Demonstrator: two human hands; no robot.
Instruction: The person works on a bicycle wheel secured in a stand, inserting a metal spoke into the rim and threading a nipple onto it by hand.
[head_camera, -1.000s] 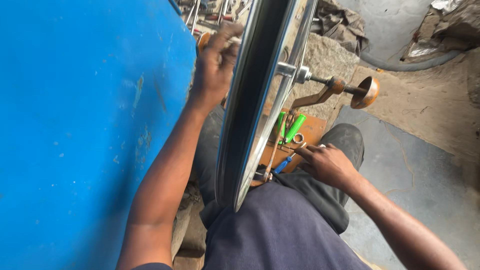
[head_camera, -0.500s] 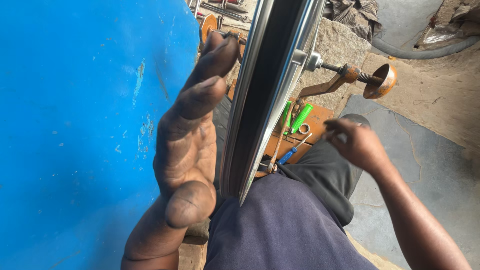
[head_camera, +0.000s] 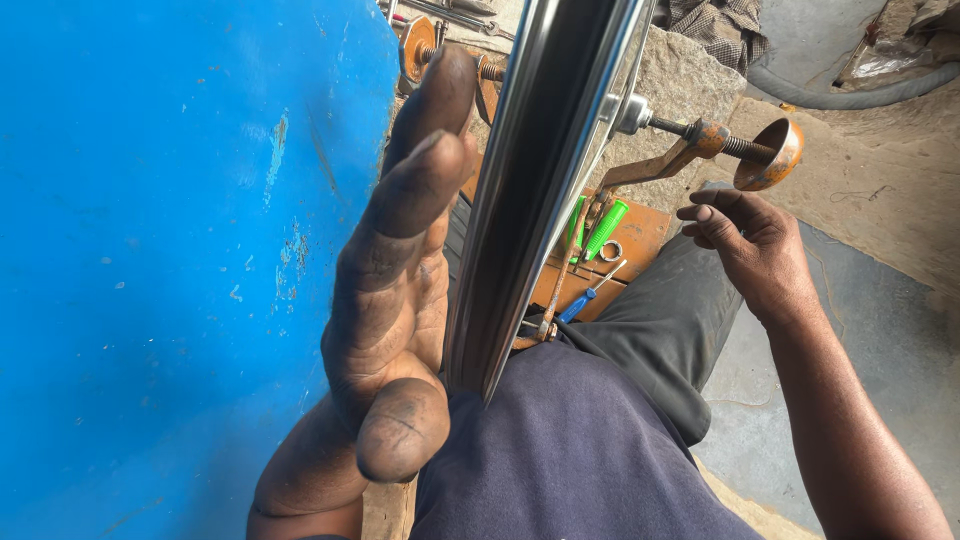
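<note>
At the far left I see a blue panel (head_camera: 150, 250). Next to it my left hand (head_camera: 395, 290) is spread flat, fingers wide, holding nothing, its palm just beside the shiny wheel rim (head_camera: 530, 190), which stands upright on a rusty orange stand (head_camera: 700, 150) over my lap. I judge those fingers could get nipped if the rim turns, being so near. Behind the rim, an orange tray (head_camera: 640, 235) holds green-handled tools (head_camera: 605, 228), a blue screwdriver (head_camera: 578, 305) and a small ring. My right hand (head_camera: 750, 245) hovers near the stand, fingers loosely curled, empty.
</note>
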